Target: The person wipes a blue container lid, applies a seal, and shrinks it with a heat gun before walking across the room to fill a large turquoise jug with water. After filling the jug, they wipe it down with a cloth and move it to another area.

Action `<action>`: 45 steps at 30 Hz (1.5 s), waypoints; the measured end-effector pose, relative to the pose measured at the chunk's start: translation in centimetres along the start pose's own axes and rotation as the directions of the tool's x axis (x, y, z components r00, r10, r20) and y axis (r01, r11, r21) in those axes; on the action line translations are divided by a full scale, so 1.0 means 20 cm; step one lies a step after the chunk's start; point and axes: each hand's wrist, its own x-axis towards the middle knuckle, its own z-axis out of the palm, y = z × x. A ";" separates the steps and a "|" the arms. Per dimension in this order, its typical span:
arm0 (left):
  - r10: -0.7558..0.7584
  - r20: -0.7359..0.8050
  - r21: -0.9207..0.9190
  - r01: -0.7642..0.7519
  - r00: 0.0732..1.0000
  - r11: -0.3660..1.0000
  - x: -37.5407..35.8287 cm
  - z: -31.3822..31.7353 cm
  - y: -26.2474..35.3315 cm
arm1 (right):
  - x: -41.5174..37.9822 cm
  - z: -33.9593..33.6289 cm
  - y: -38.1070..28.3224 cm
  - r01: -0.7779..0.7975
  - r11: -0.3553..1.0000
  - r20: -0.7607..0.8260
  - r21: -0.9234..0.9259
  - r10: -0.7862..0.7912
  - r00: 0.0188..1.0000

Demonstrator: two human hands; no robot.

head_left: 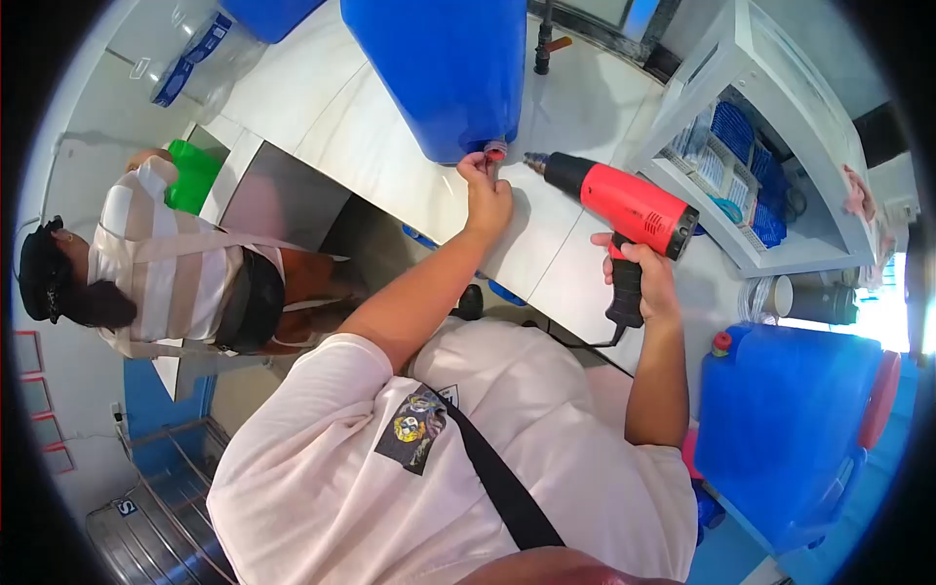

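A large blue container point(439, 68) stands on the white tiled counter point(575, 127), its small reddish spout point(496, 150) at the near lower corner. My left hand point(487, 200) is at that spout, fingers pinched together against it; what they hold there is too small to make out. In my right hand point(643, 278) is a red and black heat gun point(634, 205), gripped by its black handle. Its metal nozzle points left toward the spout, a short gap away. A black cord runs from the handle's lower end.
Another person point(175, 258) stands at the left beside a green container point(193, 177). A white shelf unit point(809, 127) with blue items is at the upper right. A second blue container point(790, 429) stands at the right. Clear bottles point(210, 73) are at the upper left.
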 end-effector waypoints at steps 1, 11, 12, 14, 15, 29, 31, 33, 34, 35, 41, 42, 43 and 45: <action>0.004 -0.018 -0.016 -0.004 1.000 1.000 0.01 0.01 -0.01 | -0.01 -0.02 0.00 -0.037 0.999 0.023 0.023 0.037 0.999; -0.629 0.085 -0.840 0.395 0.773 0.373 0.09 -0.06 0.13 | -0.06 0.01 -0.01 0.130 0.973 0.013 0.188 -0.135 0.991; -0.627 0.099 -0.836 0.406 0.773 0.369 0.09 -0.07 0.16 | -0.10 0.07 -0.11 0.224 0.957 -0.009 0.183 -0.227 0.974; -0.703 0.080 -0.785 0.480 0.706 0.392 0.09 -0.05 0.24 | -0.19 0.11 -0.35 0.407 0.898 -0.019 0.164 -0.410 0.912; -0.705 0.114 -0.770 0.510 0.701 0.383 0.11 -0.05 0.26 | -0.21 0.07 -0.47 0.492 0.857 -0.007 0.152 -0.497 0.868; -0.859 0.313 -0.737 0.674 0.406 0.050 0.29 0.09 0.25 | 0.18 0.03 -1.71 -0.525 -0.288 -0.358 -0.801 -0.472 0.805; -0.845 0.301 -0.694 0.709 0.441 0.123 0.29 0.09 0.26 | 0.25 -0.04 -1.71 -0.562 -0.322 -0.373 -0.762 -0.491 0.787; -0.841 0.337 -0.680 0.727 0.424 0.094 0.28 0.06 0.22 | 0.23 -0.05 -1.60 -0.577 -0.262 -0.247 -0.773 -0.714 0.655; -0.801 0.418 -0.676 0.735 0.429 0.041 0.27 0.04 0.20 | 0.15 0.01 -1.49 -0.541 -0.163 -0.122 -0.825 -0.883 0.453; -0.756 0.492 -0.673 0.740 0.432 -0.015 0.26 0.02 0.17 | 0.08 0.07 -1.36 -0.553 -0.161 -0.142 -0.818 -0.874 0.464; -0.699 0.614 -0.330 0.923 0.368 0.196 0.06 -0.18 0.40 | 0.07 0.06 -0.37 -0.368 0.030 -0.333 -0.929 -0.497 0.801; -0.707 0.611 -0.320 0.928 0.355 0.190 0.03 -0.20 0.41 | 0.17 -0.06 -0.17 -0.466 -0.053 -0.397 -0.883 -0.443 0.804; -0.694 0.614 -0.279 0.926 0.376 0.255 0.00 -0.21 0.42 | 0.24 -0.19 -0.02 -0.536 -0.073 -0.437 -0.841 -0.492 0.753; -0.675 0.623 -0.235 0.918 0.395 0.319 -0.03 -0.22 0.44 | 0.30 -0.30 0.10 -0.608 -0.089 -0.472 -0.789 -0.545 0.693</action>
